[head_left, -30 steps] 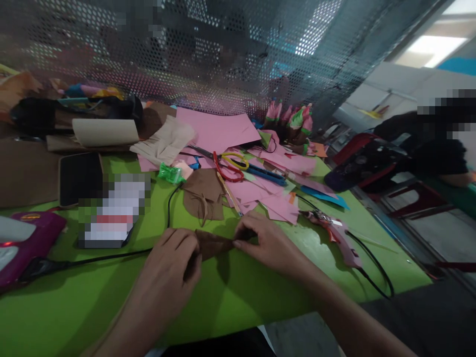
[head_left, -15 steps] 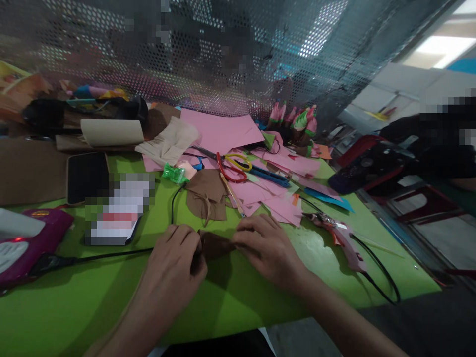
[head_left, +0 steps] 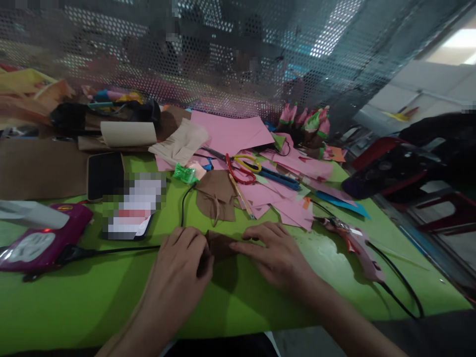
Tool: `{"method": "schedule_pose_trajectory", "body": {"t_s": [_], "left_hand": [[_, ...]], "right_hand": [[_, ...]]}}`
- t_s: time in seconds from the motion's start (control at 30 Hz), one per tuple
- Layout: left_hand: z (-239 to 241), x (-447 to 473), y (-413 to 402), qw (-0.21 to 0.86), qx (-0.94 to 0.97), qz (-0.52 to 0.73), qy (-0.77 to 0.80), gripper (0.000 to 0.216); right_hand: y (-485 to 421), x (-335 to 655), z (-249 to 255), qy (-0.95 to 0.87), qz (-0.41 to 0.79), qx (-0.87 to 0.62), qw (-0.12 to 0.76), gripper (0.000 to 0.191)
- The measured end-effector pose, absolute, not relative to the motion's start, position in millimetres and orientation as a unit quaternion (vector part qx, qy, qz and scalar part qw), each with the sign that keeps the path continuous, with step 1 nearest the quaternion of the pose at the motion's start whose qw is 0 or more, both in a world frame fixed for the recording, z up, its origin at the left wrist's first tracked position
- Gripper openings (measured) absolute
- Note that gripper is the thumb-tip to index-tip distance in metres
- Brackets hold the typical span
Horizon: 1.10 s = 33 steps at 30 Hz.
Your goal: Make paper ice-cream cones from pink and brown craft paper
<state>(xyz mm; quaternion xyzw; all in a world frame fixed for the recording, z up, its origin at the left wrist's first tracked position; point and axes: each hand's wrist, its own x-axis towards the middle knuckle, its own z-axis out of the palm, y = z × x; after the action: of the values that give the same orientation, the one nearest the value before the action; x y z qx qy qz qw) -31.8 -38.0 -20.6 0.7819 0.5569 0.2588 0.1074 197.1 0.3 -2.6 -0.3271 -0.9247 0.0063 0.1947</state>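
A small folded piece of brown paper (head_left: pixel 222 244) is held just above the green tabletop, in front of me. My left hand (head_left: pixel 182 260) is closed on its left end, fingers curled and partly hiding it. On the other side, my right hand (head_left: pixel 280 253) touches the paper's right end with an outstretched finger, its other fingers spread apart. Beyond the hands lie more brown paper pieces (head_left: pixel 217 193) and a pencil (head_left: pixel 242 198). A pink glue gun (head_left: pixel 362 253) rests to the right of my right hand.
Scissors with red and yellow handles (head_left: pixel 241 168) lie on pink paper scraps (head_left: pixel 284 193). To the left are a lit phone (head_left: pixel 136 203), a dark phone (head_left: pixel 106 176) and a purple power strip (head_left: pixel 76 223) with a black cord. A perforated metal screen (head_left: pixel 223 59) stands behind.
My right hand's fingers have loosened from a pinch on the paper's right end and spread. The whole view has shifted, so things appear further right.
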Motion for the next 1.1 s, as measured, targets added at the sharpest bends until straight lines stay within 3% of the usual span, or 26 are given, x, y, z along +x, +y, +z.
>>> {"method": "schedule_pose_trajectory", "body": {"t_s": [0.33, 0.5, 0.77, 1.1], "left_hand": [[-17.8, -36.3, -55.7, 0.096, 0.772, 0.257, 0.573, 0.012], [-19.9, -38.5, -62.1, 0.063, 0.790, 0.245, 0.559, 0.052], [-23.9, -38.0, -63.1, -0.026, 0.816, 0.220, 0.534, 0.044], [-22.3, -37.5, -65.5, -0.038, 0.820, 0.199, 0.536, 0.042]], "right_hand": [[0.2, 193.4, 2.0, -0.928, -0.006, -0.331, 0.169, 0.040], [0.1, 194.0, 1.3, -0.930, -0.009, -0.325, 0.171, 0.037], [-0.8, 194.1, 2.2, -0.931, -0.011, -0.329, 0.161, 0.039], [-3.5, 190.8, 2.7, -0.942, -0.008, -0.308, 0.136, 0.051]]}}
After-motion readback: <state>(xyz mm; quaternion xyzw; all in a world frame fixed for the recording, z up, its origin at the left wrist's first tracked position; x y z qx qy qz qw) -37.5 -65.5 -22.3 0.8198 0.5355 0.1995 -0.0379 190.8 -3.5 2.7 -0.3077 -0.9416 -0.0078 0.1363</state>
